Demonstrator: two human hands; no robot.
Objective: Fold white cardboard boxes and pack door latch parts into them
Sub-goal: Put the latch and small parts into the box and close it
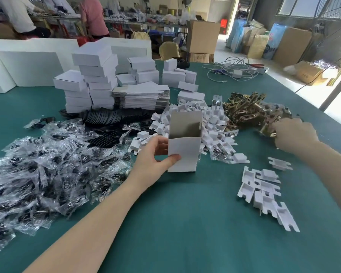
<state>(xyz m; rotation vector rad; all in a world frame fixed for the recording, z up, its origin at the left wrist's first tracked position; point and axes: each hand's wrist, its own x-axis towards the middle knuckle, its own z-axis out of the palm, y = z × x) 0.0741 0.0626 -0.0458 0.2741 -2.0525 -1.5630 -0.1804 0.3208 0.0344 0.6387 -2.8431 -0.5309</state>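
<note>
A white cardboard box (184, 152) stands upright on the green table (195, 223), its top open and one flap raised at the back. My left hand (156, 156) grips it from the left, thumb on the front face. My right hand (293, 134) is at the near edge of a heap of brass-coloured latch parts (250, 111), fingers curled round one part (267, 130). The fingertips are partly hidden.
Bagged screws in clear plastic (37, 174) cover the left. White cardboard inserts lie in a pile (209, 123) behind the box and loose at the right (264, 194). Flat box blanks (144, 97) and stacked folded boxes (93, 83) stand behind. Cables (230, 69) lie far back.
</note>
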